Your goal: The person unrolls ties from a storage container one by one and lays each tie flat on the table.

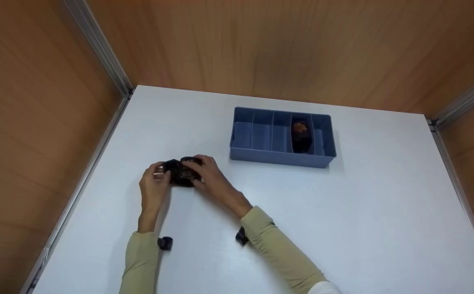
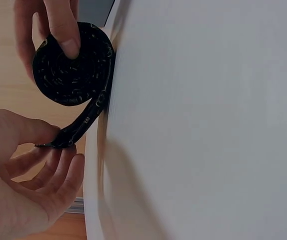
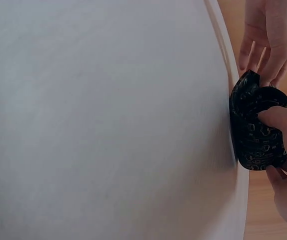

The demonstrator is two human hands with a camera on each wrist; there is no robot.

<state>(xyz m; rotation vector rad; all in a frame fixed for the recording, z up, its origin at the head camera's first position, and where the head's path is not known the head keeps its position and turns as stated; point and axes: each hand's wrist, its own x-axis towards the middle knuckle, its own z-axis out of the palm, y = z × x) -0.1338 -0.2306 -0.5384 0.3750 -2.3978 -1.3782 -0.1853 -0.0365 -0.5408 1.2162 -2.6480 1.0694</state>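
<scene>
A dark necktie (image 1: 184, 178) with a fine light pattern is wound into a roll on the white table, left of centre. Its loose end runs out from the roll toward the left, as the left wrist view shows. My left hand (image 1: 154, 191) pinches that end between thumb and fingers. From the other side, my right hand (image 1: 216, 182) grips the roll (image 3: 257, 137), with fingers on its top and side. In the left wrist view, a right-hand finger lies across the spiral face of the roll (image 2: 94, 55).
Behind and to the right stands a blue divided box (image 1: 277, 157). One compartment, second from the right, holds a dark roll (image 1: 301, 139) with an orange flower-like motif. Wood panels (image 1: 285, 49) enclose the table (image 1: 367, 212) at the back and sides.
</scene>
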